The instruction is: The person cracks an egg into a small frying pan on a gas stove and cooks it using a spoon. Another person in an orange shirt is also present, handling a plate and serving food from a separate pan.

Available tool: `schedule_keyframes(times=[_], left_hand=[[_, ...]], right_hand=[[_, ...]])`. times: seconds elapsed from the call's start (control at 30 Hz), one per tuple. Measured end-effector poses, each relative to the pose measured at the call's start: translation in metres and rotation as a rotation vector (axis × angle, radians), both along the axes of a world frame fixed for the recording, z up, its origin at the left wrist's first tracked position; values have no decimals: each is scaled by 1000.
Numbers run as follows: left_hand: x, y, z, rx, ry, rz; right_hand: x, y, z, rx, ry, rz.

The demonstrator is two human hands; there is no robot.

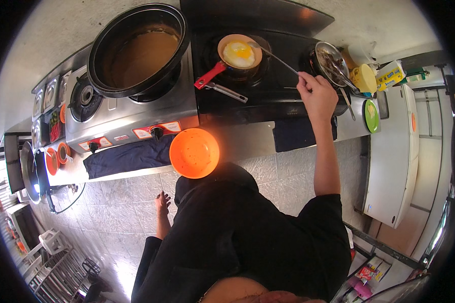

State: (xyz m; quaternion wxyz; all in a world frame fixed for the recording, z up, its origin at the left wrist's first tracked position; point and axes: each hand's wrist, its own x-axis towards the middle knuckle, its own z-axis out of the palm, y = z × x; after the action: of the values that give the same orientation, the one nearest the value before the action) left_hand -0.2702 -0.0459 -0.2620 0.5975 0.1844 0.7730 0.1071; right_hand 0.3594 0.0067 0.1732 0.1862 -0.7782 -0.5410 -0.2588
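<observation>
My right hand (318, 96) grips the handle of a long metal spoon (278, 58). The spoon's bowl rests at the right side of an egg (239, 54) with white and bright yolk. That egg lies in a small frying pan (224, 41) with a red handle (210, 75), set on a black stove (284, 41). Low at my left side hangs my left hand (162, 200), fingers loosely curled and apart, with nothing visible in it. An orange bowl (194, 153) with small specks inside stands at the counter's front edge before me.
A big black pot (144, 60) of brown liquid sits on a steel gas stove (113, 117). Another metal handle (227, 92) lies below the small pan. At right are a steel pan (328, 57) with utensils, a yellow tub (364, 78) and a green plate (371, 116). Dark cloths (132, 159) hang along the counter.
</observation>
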Motion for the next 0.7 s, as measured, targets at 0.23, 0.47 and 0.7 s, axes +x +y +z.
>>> schedule_keyframes(times=[0.23,0.47,0.7], left_hand=[[-9,-7,-4,0,4,40],[-5,-13,-1,-14,-11,58],[-6,-16,-1,16,-17,84]], right_hand=[[-22,17,11,-70,-76,42],[-31,30,4,-159,-119,33],[-28,30,10,-98,-91,17]])
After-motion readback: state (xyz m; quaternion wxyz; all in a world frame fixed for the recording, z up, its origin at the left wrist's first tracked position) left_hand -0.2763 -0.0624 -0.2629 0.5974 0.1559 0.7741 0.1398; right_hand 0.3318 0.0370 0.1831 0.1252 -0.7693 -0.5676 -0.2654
